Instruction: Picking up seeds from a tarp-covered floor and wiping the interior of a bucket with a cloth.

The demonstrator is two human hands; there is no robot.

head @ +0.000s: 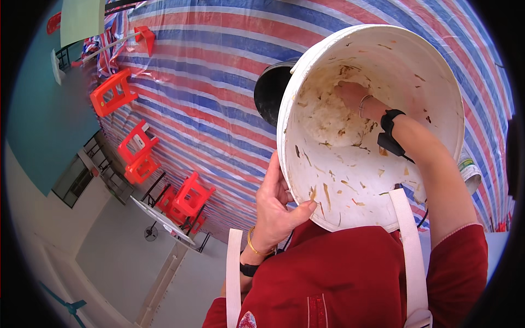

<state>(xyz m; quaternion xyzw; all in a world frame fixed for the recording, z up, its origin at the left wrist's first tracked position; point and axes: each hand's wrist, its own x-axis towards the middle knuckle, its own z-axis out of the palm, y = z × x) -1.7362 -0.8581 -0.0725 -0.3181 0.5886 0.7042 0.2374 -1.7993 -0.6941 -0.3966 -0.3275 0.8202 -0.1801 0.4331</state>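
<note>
A large white plastic bucket [348,164] is tilted with its mouth towards me. Bits of dry plant matter stick to its inner wall and bottom. My left hand [281,205] grips the near left part of the rim, thumb inside. Deep in the bucket, my right hand [354,96] touches or is close to the bottom; its fingertips are hard to make out, and whether it holds anything cannot be told. A black bucket [272,92] is partly hidden behind the white one.
Striped plastic sheeting [197,82] covers the ground. Red plastic stools [112,94] stand along its left side, near a folding table [164,221]. A long-handled red dustpan [145,39] lies at upper left. A can-like container [469,172] is right of the bucket.
</note>
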